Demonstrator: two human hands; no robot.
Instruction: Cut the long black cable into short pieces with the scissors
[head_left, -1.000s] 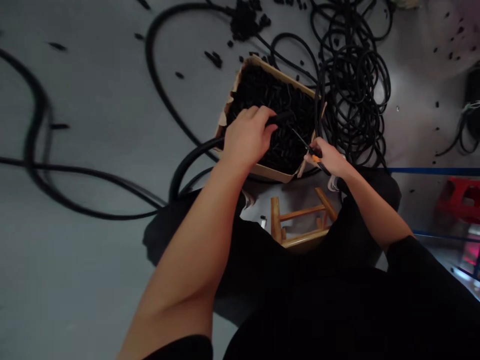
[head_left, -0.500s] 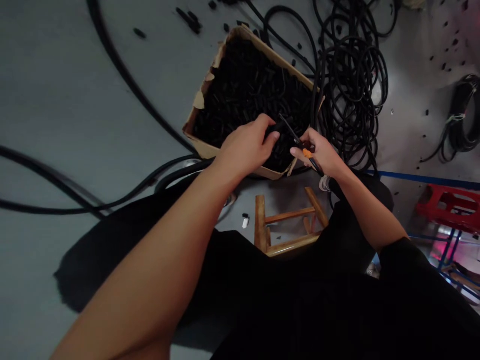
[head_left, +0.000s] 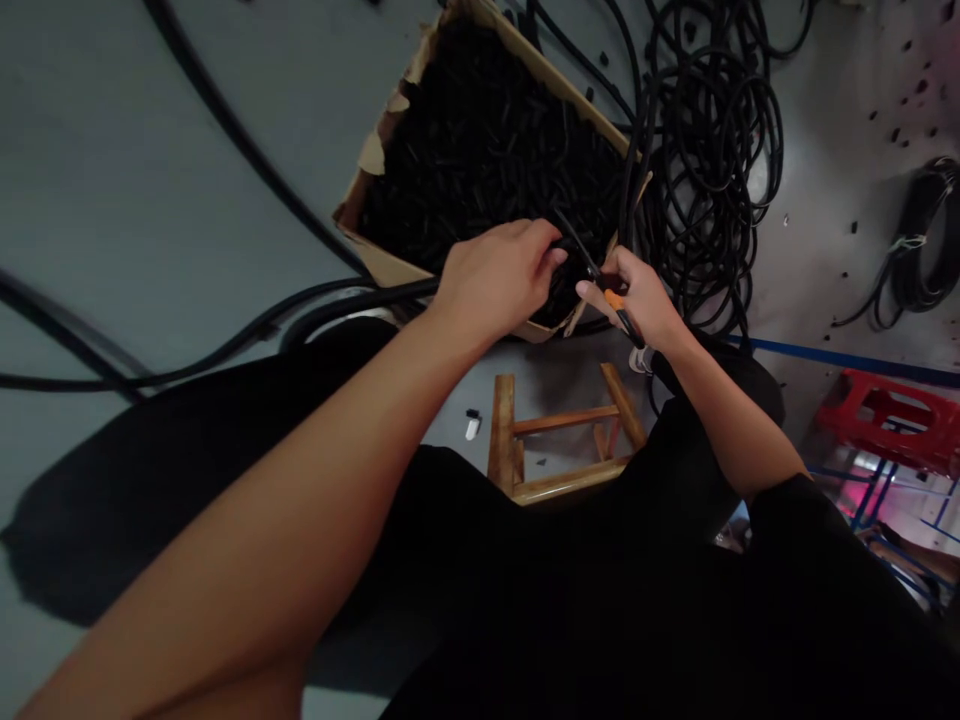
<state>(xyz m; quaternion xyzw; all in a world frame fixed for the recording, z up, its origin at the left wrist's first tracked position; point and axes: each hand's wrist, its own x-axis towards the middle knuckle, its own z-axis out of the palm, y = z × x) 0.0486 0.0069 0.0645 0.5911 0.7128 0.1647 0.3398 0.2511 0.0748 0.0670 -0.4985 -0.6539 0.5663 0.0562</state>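
My left hand is closed round a black hose, whose end shows at the fingertips. The hose runs out to the left behind my wrist. In my right hand is a cutting tool with orange and black handles; its dark blades point up and left, close to the hose end. Whether the blades touch the hose is too dark to tell. Both hands are over the near edge of a torn cardboard box, which holds several short black pieces.
Tangled black hose lies right of the box. A wooden stool frame stands below my hands. Farther right are a red stool and a tied hose coil. Thick hose crosses the floor at left.
The view has shifted, so the box looks larger and nearer the top. My left fingertips have closed further over the hose end, and less of it shows. My right hand still holds the tool.
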